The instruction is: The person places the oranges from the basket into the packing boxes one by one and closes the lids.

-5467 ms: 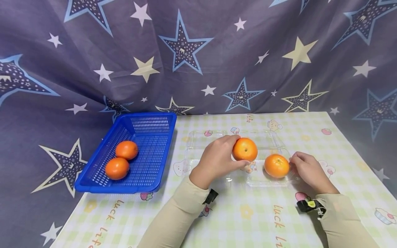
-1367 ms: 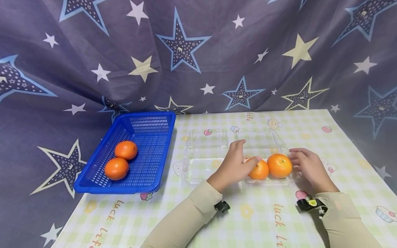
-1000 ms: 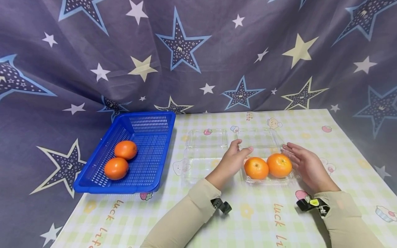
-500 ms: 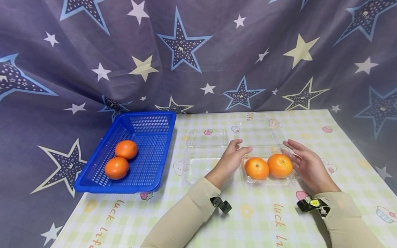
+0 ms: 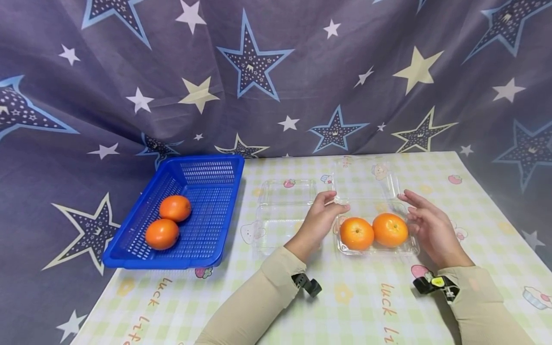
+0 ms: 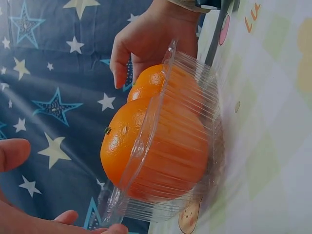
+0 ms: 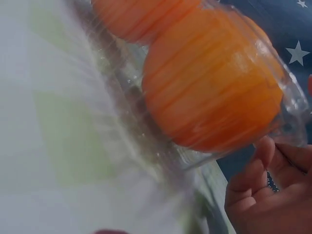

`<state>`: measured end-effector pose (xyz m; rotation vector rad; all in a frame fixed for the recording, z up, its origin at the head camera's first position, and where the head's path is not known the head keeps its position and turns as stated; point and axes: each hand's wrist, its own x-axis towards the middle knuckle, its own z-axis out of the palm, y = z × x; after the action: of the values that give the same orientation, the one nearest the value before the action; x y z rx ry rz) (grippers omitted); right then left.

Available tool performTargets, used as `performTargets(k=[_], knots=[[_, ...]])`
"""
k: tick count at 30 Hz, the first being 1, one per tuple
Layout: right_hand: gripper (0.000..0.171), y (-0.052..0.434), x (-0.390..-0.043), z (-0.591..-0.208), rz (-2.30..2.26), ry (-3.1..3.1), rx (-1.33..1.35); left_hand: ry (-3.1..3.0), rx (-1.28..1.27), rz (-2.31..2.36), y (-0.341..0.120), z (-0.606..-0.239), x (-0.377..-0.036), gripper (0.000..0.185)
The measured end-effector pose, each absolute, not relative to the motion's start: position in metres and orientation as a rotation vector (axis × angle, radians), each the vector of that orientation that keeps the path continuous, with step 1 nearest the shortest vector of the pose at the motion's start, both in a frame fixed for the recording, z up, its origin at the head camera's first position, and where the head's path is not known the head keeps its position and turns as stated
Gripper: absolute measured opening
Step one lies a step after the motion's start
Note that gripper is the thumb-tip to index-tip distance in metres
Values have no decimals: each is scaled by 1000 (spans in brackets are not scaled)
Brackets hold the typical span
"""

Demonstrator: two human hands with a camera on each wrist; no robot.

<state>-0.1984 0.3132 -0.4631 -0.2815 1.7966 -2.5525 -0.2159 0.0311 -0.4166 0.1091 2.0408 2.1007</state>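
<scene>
Left hand (image 5: 316, 221), right hand (image 5: 433, 231): thumbs spread from fingers, no pinch seen. Advise raising clear lid (image 5: 364, 183) evenly, boxed oranges (image 5: 390, 230) undisturbed.

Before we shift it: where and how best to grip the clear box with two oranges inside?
Likely the short left and right ends of the clear box, from both sides: its oranges poke out the top, and the open lid behind looks flimsy.

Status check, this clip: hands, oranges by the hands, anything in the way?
Left hand and right hand flanking the clear container. Two oranges inside, side by side. Lid open behind them; no obstruction visible.
</scene>
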Motion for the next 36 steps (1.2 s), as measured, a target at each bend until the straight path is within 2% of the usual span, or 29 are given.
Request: performTargets(k=[6, 22, 30, 36], knots=[[57, 311, -198, -462, -2507, 1847, -196, 2031, 115, 2134, 31, -418, -217, 53], [63, 311, -201, -467, -2427, 2029, -147, 1895, 123, 2190, 27, -419, -221, 51], [69, 312, -203, -471, -2441, 2078, -174, 1868, 108, 2209, 28, -421, -221, 66], [71, 312, -203, -470, -2390, 2173, -183, 1892, 104, 2193, 27, -422, -222, 66]])
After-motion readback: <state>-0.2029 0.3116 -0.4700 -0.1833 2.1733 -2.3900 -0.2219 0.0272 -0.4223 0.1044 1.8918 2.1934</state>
